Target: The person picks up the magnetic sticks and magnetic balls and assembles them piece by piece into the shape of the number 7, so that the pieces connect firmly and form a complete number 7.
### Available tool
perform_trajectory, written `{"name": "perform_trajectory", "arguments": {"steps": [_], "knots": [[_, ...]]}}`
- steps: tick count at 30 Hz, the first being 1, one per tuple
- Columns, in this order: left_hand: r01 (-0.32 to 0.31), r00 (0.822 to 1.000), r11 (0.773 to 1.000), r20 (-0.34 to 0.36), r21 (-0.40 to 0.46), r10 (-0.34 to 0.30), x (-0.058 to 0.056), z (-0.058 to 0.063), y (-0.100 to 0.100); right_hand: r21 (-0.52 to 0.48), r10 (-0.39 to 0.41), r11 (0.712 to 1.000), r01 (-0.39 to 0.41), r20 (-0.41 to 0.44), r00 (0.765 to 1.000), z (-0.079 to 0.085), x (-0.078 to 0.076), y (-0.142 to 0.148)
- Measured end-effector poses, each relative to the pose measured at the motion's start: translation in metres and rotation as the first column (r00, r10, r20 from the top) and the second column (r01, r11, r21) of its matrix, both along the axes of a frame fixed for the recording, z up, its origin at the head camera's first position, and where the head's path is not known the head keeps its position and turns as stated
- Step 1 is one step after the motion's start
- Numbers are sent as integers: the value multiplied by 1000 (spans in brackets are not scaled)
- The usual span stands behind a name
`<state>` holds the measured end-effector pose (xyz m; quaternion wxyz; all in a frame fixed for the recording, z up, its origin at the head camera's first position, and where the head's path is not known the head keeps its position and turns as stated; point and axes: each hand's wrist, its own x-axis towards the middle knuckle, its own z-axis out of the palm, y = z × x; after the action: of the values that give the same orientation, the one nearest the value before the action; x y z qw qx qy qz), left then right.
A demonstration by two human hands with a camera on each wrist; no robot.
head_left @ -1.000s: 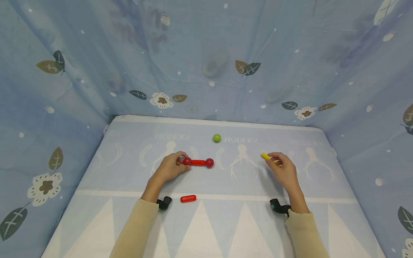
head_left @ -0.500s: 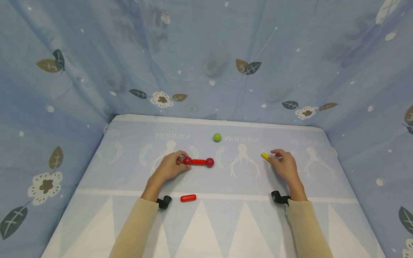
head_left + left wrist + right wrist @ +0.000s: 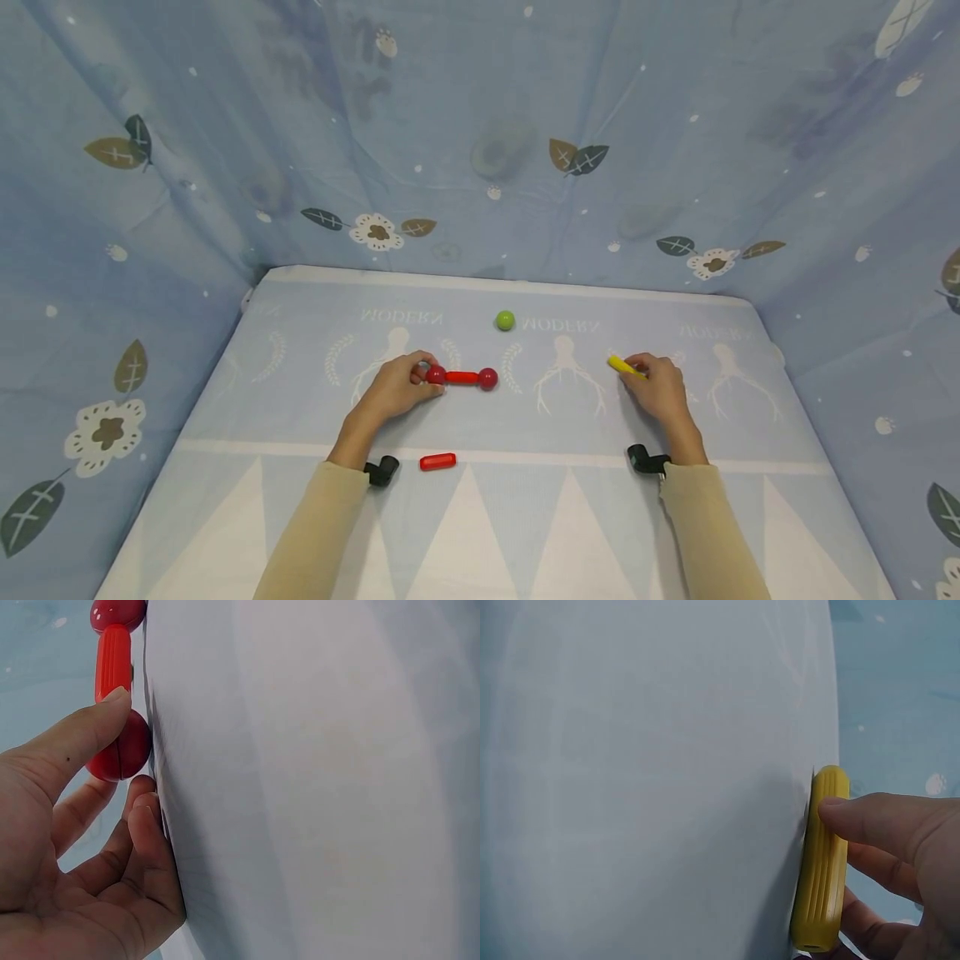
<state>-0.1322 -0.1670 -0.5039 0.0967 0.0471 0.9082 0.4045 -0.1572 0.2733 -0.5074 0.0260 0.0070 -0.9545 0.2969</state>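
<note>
In the head view, my left hand [image 3: 396, 387] grips the near end of a dumbbell-shaped toy: a red ribbed rod [image 3: 461, 378] between two dark red balls [image 3: 487, 379]. The left wrist view shows the thumb on the nearer ball [image 3: 133, 754], by the rod's end. Right of centre, my right hand [image 3: 662, 390] pinches a yellow ribbed rod [image 3: 621, 365] low at the table surface. Its thumb lies across the rod [image 3: 821, 877] in the right wrist view, with the other fingers behind it. A purple bit shows below the rod, mostly cut off.
A green ball [image 3: 506, 321] sits toward the back of the table [image 3: 525, 492]. Nearer the front lies a loose red rod [image 3: 437, 462]. Patterned blue curtains [image 3: 480, 125] enclose the back and sides. A black camera mount [image 3: 647, 460] juts from the right wrist.
Half a second ago the right hand's index finger was raised off the yellow rod; now the fingers close on it again. The left hand and the dumbbell-shaped toy have stayed put.
</note>
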Motion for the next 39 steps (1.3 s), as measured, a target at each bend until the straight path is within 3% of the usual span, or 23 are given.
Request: {"name": "perform_trajectory", "arguments": {"steps": [11, 17, 27, 39], "knots": [[0, 1000, 1000, 4, -2, 0, 0, -1, 0, -10, -7, 1000, 7, 25, 1000, 3, 2, 0], [-1, 1000, 1000, 5, 1, 1, 0, -1, 0, -122, -31, 992, 40, 79, 996, 9, 6, -4], [0, 1000, 1000, -2, 1, 0, 0, -1, 0, -330, -56, 936, 125, 209, 976, 19, 13, -22], [-7, 1000, 1000, 2, -5, 7, -1, 0, 0, -480, -18, 867, 131, 233, 972, 18, 16, -40]]}}
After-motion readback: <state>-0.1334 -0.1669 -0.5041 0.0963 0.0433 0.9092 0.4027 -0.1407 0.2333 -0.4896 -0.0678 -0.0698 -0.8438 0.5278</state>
